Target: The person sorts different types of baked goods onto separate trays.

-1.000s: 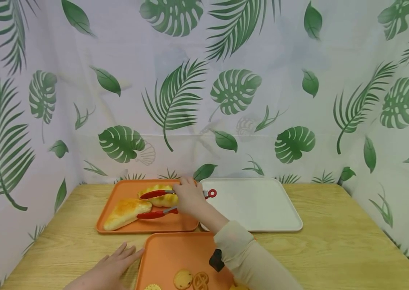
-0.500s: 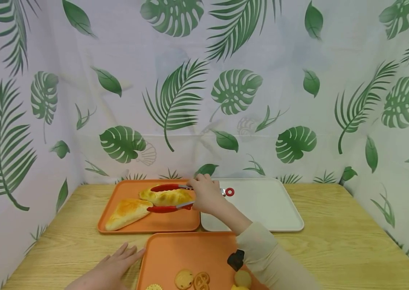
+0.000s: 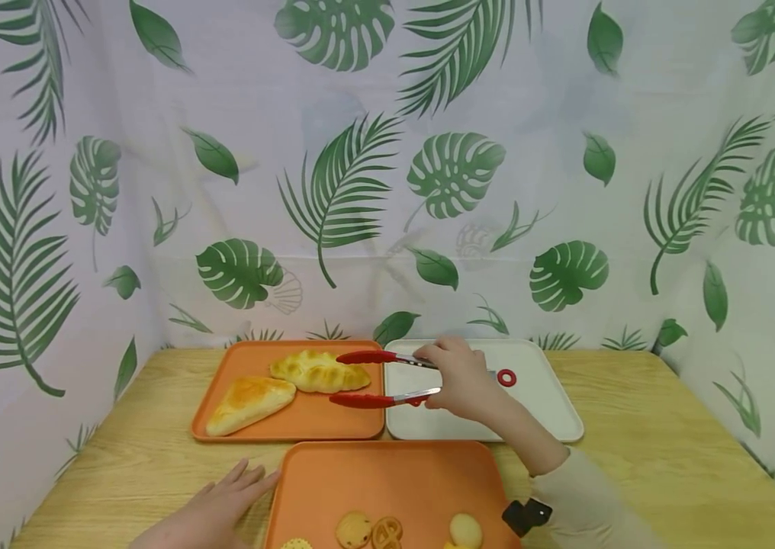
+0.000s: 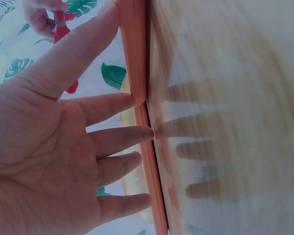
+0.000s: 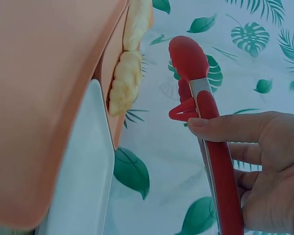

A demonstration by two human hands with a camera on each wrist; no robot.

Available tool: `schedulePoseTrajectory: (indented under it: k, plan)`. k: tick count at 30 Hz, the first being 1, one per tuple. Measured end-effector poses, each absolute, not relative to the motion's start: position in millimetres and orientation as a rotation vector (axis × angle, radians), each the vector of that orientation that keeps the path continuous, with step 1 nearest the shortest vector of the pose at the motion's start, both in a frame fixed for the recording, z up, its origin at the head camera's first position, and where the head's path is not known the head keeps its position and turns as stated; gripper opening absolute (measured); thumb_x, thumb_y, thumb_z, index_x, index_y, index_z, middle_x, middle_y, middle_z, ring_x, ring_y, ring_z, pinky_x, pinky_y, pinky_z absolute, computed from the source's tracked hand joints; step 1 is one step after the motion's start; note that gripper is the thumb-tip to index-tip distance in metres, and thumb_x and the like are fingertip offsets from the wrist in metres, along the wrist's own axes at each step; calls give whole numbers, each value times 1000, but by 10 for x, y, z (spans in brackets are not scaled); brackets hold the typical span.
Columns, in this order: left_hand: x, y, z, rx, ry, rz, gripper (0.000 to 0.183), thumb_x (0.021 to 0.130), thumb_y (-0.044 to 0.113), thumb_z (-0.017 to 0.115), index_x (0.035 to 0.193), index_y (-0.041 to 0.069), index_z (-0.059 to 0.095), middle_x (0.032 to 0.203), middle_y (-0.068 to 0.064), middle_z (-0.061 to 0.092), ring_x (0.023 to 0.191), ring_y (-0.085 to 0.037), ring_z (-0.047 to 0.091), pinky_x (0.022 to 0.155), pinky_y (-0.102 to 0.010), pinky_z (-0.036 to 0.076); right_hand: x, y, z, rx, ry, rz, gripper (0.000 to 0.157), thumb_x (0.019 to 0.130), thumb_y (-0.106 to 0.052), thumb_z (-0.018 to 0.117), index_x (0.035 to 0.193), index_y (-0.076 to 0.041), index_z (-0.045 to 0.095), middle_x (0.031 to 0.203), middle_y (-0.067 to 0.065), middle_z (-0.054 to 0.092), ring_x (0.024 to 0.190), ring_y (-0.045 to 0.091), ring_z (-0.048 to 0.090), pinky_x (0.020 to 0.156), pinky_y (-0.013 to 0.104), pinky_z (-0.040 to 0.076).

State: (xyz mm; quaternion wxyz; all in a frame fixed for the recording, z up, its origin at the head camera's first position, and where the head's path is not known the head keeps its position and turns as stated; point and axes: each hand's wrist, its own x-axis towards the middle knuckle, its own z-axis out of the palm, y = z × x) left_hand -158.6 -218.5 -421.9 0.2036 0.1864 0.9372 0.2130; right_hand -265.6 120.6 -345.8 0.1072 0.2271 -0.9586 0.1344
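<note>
My right hand (image 3: 461,380) grips red-tipped metal tongs (image 3: 363,401) over the border between the far orange tray (image 3: 291,427) and the white tray (image 3: 541,415). The tong tips stand apart with nothing between them, overlapping the right end of a ridged golden bread (image 3: 319,372) in the head view. A triangular bread (image 3: 250,404) lies beside it on the same tray. In the right wrist view, thumb and fingers wrap the tongs' red handle (image 5: 224,171). My left hand (image 3: 212,507) has its fingers spread, fingertips right at the left rim of the near orange tray (image 3: 387,476).
On the near tray lie a chip-dotted round cookie (image 3: 353,530), a pretzel (image 3: 386,532), a plain round cookie (image 3: 465,528) and a partly cut-off yellow one (image 3: 296,544). All trays sit on a wooden table (image 3: 648,435), with a leaf-print cloth (image 3: 470,297) behind.
The right hand and tongs have moved right, away from the breads, from the far orange tray toward the white tray. Both breads stay on their tray. The left hand keeps its place.
</note>
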Motion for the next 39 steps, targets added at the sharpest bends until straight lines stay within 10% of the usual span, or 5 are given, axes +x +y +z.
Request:
schedulePoseTrajectory:
  k: [39]
  plan:
    - [-1526, -2193, -4182, 518, 2600, 668, 100, 60, 56, 69, 143, 19, 26, 145, -20, 26, 135, -45, 10, 92, -74, 14, -1581, 2821, -3734, 798, -2738, 316, 73, 44, -20, 85, 110, -30, 59, 103, -12, 52, 89, 4, 44, 67, 24, 45]
